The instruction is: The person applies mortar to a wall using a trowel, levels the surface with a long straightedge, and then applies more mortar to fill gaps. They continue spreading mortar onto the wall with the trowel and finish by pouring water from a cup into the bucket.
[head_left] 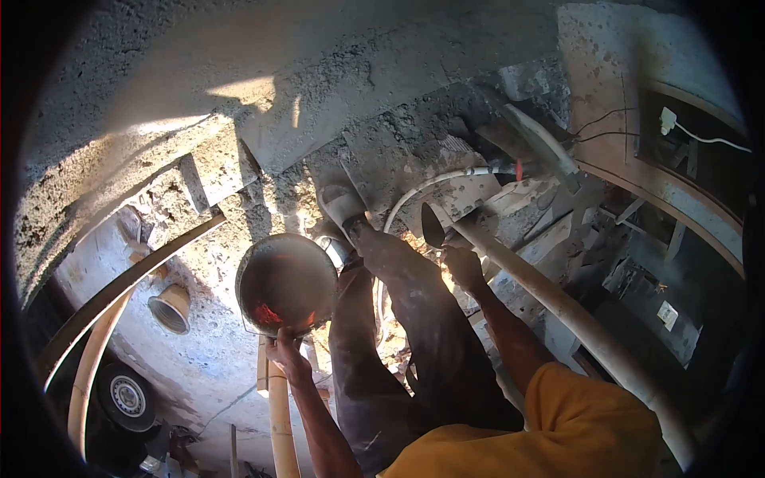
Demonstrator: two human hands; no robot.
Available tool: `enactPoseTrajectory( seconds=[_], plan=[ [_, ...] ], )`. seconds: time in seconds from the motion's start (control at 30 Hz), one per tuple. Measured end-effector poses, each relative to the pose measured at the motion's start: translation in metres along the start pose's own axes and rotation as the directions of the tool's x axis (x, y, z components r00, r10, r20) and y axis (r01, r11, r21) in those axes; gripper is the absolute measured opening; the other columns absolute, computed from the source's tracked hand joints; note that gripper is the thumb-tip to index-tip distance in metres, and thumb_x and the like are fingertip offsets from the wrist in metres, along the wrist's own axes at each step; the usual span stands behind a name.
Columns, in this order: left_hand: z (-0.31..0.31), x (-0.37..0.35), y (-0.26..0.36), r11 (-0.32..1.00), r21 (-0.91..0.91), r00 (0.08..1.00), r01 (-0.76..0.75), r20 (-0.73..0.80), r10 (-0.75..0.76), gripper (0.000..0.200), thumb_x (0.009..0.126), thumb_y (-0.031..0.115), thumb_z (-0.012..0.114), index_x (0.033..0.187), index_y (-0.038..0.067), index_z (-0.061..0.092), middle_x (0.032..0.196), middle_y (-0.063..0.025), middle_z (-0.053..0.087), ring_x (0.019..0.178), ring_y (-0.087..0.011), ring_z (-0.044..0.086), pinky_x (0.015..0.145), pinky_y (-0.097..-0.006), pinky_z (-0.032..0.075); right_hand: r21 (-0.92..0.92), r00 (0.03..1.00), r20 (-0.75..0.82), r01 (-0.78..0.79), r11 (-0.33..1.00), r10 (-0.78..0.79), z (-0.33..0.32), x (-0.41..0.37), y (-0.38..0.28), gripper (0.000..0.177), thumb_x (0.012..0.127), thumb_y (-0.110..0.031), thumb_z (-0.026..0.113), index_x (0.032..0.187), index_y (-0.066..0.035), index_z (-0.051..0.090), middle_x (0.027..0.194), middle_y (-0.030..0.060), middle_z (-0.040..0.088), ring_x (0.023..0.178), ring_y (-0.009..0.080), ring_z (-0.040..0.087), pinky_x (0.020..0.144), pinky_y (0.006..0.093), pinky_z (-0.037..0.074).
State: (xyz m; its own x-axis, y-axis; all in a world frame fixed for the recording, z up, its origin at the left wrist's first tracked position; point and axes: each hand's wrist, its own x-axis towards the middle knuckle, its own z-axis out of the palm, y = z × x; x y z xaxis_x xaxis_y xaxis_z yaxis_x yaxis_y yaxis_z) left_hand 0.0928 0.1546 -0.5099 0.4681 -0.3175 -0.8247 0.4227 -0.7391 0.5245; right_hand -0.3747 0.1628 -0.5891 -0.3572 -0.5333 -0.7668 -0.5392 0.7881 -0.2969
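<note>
My left hand (290, 358) is closed on the near rim of a round, dark mortar pan (285, 280). Inside, the pan looks mostly bare, with a reddish patch near the gripped edge. My right hand (464, 268) is wrapped round the handle of a pointing trowel; its dark, leaf-shaped blade (433, 226) points away from me and touches nothing that I can make out. Between the two hands are my legs in dark trousers, with one shoe (341, 204) on the rough, mortar-spattered footing.
Rough grey mortar (319, 95) covers the surface ahead. A long pole (574, 307) slants along my right, and a curved pole (127, 279) lies left. A pale hose (414, 190) loops past my foot. Far below left are a bucket (170, 309) and a vehicle wheel (127, 397).
</note>
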Motion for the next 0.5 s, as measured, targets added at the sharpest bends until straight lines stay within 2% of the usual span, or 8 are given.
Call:
enactPoseTrajectory(
  seconds=[0.03, 0.1, 0.2, 0.27, 0.3, 0.37, 0.4, 0.5],
  plan=[
    [0.001, -0.002, 0.002, 0.999, 0.021, 0.999, -0.033, 0.035, 0.032, 0.064, 0.087, 0.026, 0.074, 0.144, 0.000, 0.055, 0.126, -0.0136, 0.068, 0.107, -0.0266, 0.069, 0.095, -0.0463, 0.060, -0.069, 0.990, -0.042, 0.135, 0.989, -0.138, -0.001, 0.003, 0.014, 0.024, 0.102, -0.025, 0.060, 0.105, -0.004, 0.072, 0.073, 0.0062, 0.062, 0.056, 0.0139, 0.060, 0.050, 0.0344, 0.050],
    [0.007, -0.002, 0.006, 0.996, 0.055, 0.993, -0.063, 0.100, 0.057, 0.064, 0.088, 0.026, 0.074, 0.143, 0.000, 0.056, 0.127, -0.0141, 0.068, 0.109, -0.0271, 0.069, 0.096, -0.0473, 0.060, -0.050, 0.968, -0.139, 0.204, 0.978, -0.209, -0.008, 0.008, 0.014, 0.023, 0.099, -0.024, 0.063, 0.107, -0.004, 0.070, 0.080, 0.0110, 0.065, 0.067, 0.0220, 0.064, 0.059, 0.0393, 0.052],
    [0.019, 0.005, 0.015, 0.985, 0.165, 0.991, -0.055, 0.126, 0.034, 0.062, 0.088, 0.028, 0.075, 0.141, 0.000, 0.057, 0.125, -0.0141, 0.068, 0.109, -0.0266, 0.069, 0.094, -0.0456, 0.059, 0.093, 0.972, -0.226, 0.089, 0.992, -0.066, -0.030, 0.030, -0.035, 0.024, 0.093, -0.019, 0.067, 0.112, -0.005, 0.069, 0.093, 0.0194, 0.071, 0.088, 0.0396, 0.072, 0.078, 0.0492, 0.057],
    [0.051, 0.000, 0.028, 0.977, 0.196, 0.991, -0.080, 0.126, 0.056, 0.062, 0.088, 0.029, 0.076, 0.140, 0.000, 0.057, 0.124, -0.0138, 0.068, 0.108, -0.0262, 0.069, 0.092, -0.0442, 0.058, -0.016, 0.980, -0.178, 0.083, 0.996, -0.085, -0.029, 0.082, -0.016, 0.025, 0.093, -0.019, 0.067, 0.113, -0.003, 0.069, 0.097, 0.0194, 0.072, 0.090, 0.0430, 0.071, 0.080, 0.0505, 0.058],
    [0.061, 0.009, 0.028, 0.955, 0.297, 0.998, -0.021, 0.068, 0.001, 0.060, 0.089, 0.030, 0.076, 0.139, 0.001, 0.058, 0.122, -0.0121, 0.068, 0.105, -0.0246, 0.069, 0.090, -0.0427, 0.057, -0.057, 0.984, -0.147, 0.095, 0.994, -0.103, -0.026, 0.113, -0.003, 0.026, 0.093, -0.018, 0.067, 0.113, -0.002, 0.069, 0.100, 0.0197, 0.073, 0.091, 0.0450, 0.071, 0.081, 0.0512, 0.058],
    [0.092, 0.011, 0.034, 0.956, 0.289, 0.987, -0.054, 0.162, 0.007, 0.058, 0.089, 0.029, 0.076, 0.138, 0.002, 0.059, 0.122, -0.0112, 0.068, 0.105, -0.0238, 0.069, 0.090, -0.0434, 0.058, 0.024, 0.983, -0.181, 0.032, 0.999, -0.027, -0.042, 0.168, -0.017, 0.027, 0.091, -0.020, 0.068, 0.110, 0.000, 0.069, 0.104, 0.0222, 0.074, 0.094, 0.0479, 0.070, 0.082, 0.0528, 0.058],
    [0.109, 0.012, 0.037, 0.956, 0.285, 0.978, -0.068, 0.210, 0.007, 0.057, 0.089, 0.028, 0.076, 0.137, 0.002, 0.059, 0.122, -0.0107, 0.068, 0.105, -0.0233, 0.069, 0.090, -0.0437, 0.058, 0.127, 0.963, -0.253, -0.059, 0.990, 0.090, -0.061, 0.186, -0.054, 0.027, 0.091, -0.021, 0.068, 0.106, 0.001, 0.071, 0.106, 0.0240, 0.074, 0.095, 0.0484, 0.070, 0.081, 0.0536, 0.058],
    [0.162, 0.029, 0.037, 0.930, 0.361, 0.982, -0.065, 0.187, -0.003, 0.054, 0.090, 0.026, 0.074, 0.136, 0.002, 0.061, 0.121, -0.0107, 0.069, 0.107, -0.0228, 0.069, 0.090, -0.0449, 0.059, 0.252, 0.955, -0.298, 0.082, 0.964, -0.004, -0.086, 0.274, -0.095, 0.034, 0.091, -0.028, 0.068, 0.106, 0.002, 0.071, 0.105, 0.0277, 0.072, 0.102, 0.0473, 0.070, 0.087, 0.0544, 0.057]
  ],
)
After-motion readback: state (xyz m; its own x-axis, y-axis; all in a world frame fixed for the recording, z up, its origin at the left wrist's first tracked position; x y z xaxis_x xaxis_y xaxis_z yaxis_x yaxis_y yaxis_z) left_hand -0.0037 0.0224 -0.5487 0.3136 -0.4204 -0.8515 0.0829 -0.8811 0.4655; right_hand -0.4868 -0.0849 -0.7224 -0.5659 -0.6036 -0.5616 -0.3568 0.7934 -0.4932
